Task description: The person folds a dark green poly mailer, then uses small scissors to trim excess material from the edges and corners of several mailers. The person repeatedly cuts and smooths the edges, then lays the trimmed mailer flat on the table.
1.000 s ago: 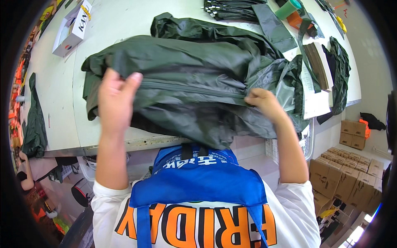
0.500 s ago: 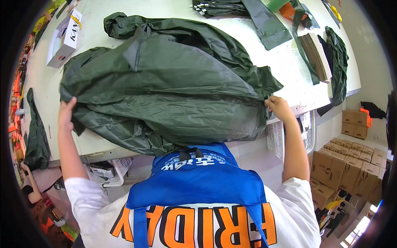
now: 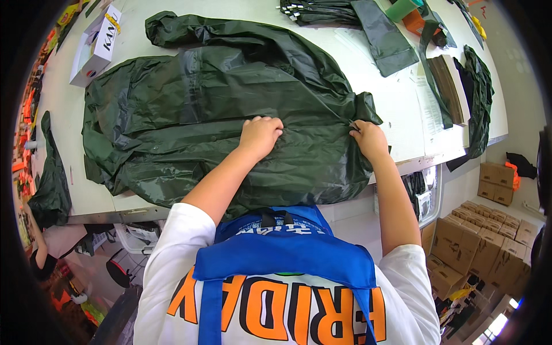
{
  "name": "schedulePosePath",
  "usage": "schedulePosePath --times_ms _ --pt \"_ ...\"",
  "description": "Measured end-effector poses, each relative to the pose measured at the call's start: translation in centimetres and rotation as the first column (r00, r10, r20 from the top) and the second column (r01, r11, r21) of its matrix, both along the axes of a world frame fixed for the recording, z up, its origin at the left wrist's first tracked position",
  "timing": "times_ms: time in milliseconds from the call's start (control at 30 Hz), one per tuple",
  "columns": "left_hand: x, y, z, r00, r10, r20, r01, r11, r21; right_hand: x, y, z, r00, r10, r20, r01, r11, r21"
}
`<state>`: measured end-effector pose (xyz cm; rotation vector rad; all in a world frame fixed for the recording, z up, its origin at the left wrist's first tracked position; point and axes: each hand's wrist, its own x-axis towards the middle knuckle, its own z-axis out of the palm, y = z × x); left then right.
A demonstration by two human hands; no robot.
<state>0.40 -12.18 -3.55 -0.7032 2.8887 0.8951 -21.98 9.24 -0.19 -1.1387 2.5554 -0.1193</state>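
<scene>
A large dark green, shiny coat-like garment lies spread and creased over the white table, one sleeve curving along its far side. My left hand rests on its middle, fingers curled down and closed on a fold. At the garment's right end, my right hand pinches a gathered bit of its edge between thumb and fingers. A small dark piece shows at those fingertips; I cannot make out what it is.
A white open box stands at the far left. Flat folded green pieces, a green roll and a brown stack lie at the far right. Another person's arm shows at left. Cartons stand on the right.
My left hand has let go of the garment's left end and moved right to its middle. My right hand has shifted slightly left, still pinching. The fabric now lies flatter.
</scene>
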Motion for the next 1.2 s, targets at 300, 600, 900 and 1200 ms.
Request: schedulePosePath --times_ms 300,600,900,1200 --pt "-2.6 -0.6 0.0 0.961 0.149 0.232 -0.206 0.949 0.240 -2.8 -1.6 0.5 0.993 0.006 0.120 -0.028 0.984 0.177" --pt "-4.2 -1.1 1.1 0.919 0.059 0.390 -0.150 0.966 0.210 -5.7 -3.0 0.2 0.901 -0.162 0.402 0.036 0.953 0.302" --pt "-4.0 -1.5 0.3 0.970 0.032 0.241 -0.083 0.976 0.203 -8.2 -1.5 -0.9 0.949 -0.096 0.301 0.043 0.983 0.178" --pt "11.5 -8.8 4.2 0.885 0.344 0.315 -0.348 0.936 -0.045 -9.5 -1.3 -0.3 0.936 -0.271 -0.223 0.180 0.916 -0.359"
